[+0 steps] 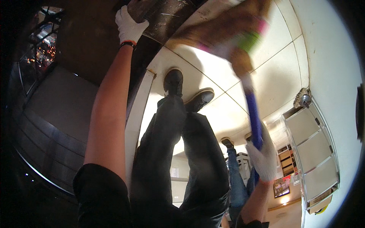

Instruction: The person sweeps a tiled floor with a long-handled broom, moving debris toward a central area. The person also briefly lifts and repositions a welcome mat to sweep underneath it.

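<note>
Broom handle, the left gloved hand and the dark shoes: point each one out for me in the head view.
Broom handle (253, 117): head view, on the blue shaft above the right glove.
Left gloved hand (129, 24): head view, on the back of the white glove.
Dark shoes (173, 80): head view, on the left shoe's toe.

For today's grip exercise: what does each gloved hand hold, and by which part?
The right hand holds a broom by the lower end of its blue handle. The left hand grips the edge of a dark ledge.
</note>
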A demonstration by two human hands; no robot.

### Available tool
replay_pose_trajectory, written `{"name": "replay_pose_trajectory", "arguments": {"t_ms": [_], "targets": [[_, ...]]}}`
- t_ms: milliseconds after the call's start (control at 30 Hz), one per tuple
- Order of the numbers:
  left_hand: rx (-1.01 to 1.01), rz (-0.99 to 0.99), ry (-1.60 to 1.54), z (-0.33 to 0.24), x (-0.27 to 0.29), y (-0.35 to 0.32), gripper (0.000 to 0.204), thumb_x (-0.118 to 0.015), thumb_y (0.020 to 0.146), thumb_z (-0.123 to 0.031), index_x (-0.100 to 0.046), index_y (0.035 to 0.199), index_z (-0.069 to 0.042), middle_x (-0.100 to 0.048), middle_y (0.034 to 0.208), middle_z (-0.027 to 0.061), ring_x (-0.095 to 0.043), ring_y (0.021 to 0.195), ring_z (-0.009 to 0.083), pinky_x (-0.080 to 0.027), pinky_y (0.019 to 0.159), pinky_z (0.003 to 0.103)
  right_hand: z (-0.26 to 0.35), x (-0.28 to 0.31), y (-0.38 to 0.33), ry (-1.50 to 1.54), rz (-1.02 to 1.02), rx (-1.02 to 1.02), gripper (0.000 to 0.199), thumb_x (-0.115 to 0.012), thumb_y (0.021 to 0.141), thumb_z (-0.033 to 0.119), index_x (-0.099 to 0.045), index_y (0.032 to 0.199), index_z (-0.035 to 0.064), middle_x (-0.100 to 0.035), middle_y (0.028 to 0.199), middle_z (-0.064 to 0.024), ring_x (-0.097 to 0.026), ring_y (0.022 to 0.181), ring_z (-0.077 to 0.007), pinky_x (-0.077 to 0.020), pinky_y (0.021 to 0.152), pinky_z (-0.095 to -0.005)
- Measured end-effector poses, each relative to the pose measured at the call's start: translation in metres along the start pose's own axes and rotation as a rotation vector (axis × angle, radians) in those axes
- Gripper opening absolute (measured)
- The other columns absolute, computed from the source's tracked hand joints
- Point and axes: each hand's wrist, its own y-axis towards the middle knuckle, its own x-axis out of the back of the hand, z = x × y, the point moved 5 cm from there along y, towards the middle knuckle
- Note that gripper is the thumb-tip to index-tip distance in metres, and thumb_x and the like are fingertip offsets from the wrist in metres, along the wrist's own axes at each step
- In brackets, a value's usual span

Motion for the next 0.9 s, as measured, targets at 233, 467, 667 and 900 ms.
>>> {"name": "replay_pose_trajectory", "arguments": {"t_ms": [233, 467, 667, 900], "targets": [[-0.032, -0.070, 0.037, -0.009, 0.000, 0.003, 0.110, -0.093, 0.071, -0.039, -0.035, 0.158, -0.004, -0.038, 0.157, 0.0277, -0.038, 0.147, 0.0467, -0.041, 0.119, 0.058, -0.113, 0.139, 0.003, -0.417, -0.367, 0.031, 0.068, -0.053, 0.089, 0.000, -0.051, 0.156, 0.0043, -0.065, 0.107, -0.0062, -0.056, 0.079, -0.0101, -0.0494, 0.071, -0.0239], [-0.052, -0.006, 0.046, -0.028, -0.002, 0.038, 0.111, -0.092, 0.069, -0.039, -0.035, 0.157, -0.002, -0.036, 0.158, 0.0279, -0.038, 0.146, 0.0474, -0.041, 0.119, 0.058, 0.008, 0.043, 0.132, -0.245, -0.092, 0.277, 0.073, -0.061, 0.089, 0.013, -0.044, 0.160, 0.0038, -0.062, 0.087, -0.0076, -0.057, 0.063, -0.0149, -0.0494, 0.057, -0.0324], [-0.012, -0.009, 0.078, -0.038, -0.005, 0.044, 0.113, -0.092, 0.072, -0.046, -0.035, 0.159, 0.001, -0.039, 0.156, 0.0265, -0.043, 0.144, 0.0451, -0.044, 0.118, 0.056, 0.047, 0.005, 0.107, -0.024, -0.025, 0.306, 0.073, -0.065, 0.090, 0.014, -0.045, 0.159, 0.0004, -0.056, 0.073, 0.0006, -0.050, 0.051, -0.0069, -0.0420, 0.045, -0.0251], [0.109, -0.052, -0.002, -0.022, 0.037, 0.028, 0.110, -0.091, 0.074, -0.044, -0.037, 0.158, 0.002, -0.040, 0.155, 0.0270, -0.045, 0.142, 0.0447, -0.045, 0.116, 0.056, -0.237, 0.062, -0.058, 0.107, -0.239, -0.259, 0.036, -0.060, 0.091, 0.005, -0.066, 0.125, -0.0034, -0.066, 0.098, -0.0050, -0.061, 0.082, -0.0129, -0.0509, 0.075, -0.0301]]}}
